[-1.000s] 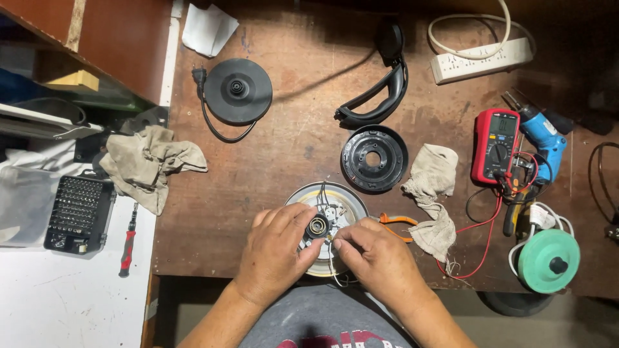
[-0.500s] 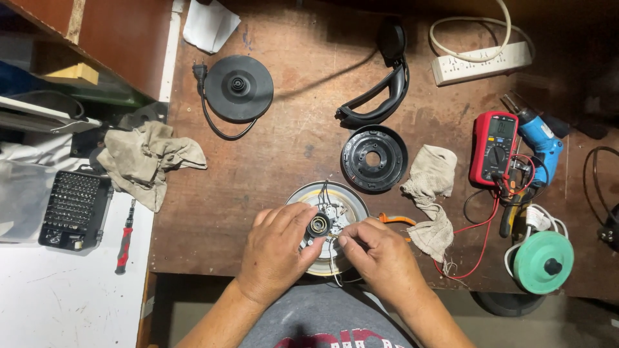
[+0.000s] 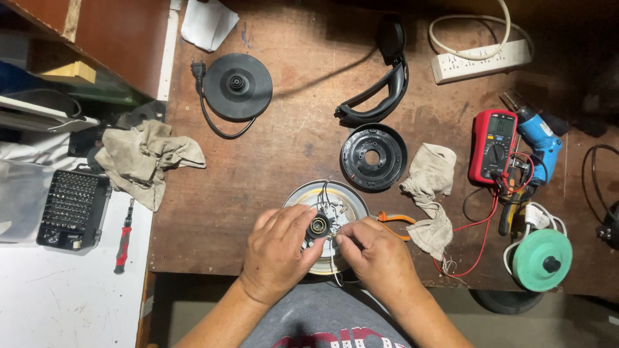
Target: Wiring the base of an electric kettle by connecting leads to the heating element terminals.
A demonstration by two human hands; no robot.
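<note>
Both hands are working on the round metal kettle base [image 3: 335,205], lying flat, underside up, at the bench's near edge, six o'clock from the black ring cover [image 3: 373,156]. The left hand [image 3: 277,254] is pinching its small black round connector [image 3: 318,226]; the right hand [image 3: 377,258], fingers curled, is gripping thin wires [image 3: 330,207]. A red multimeter [image 3: 492,145] is lying at three o'clock.

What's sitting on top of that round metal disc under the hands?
On the round metal disc sit a small black ring-shaped part and thin white wires. The left hand and right hand cover its near half, so anything there is hidden.
</note>
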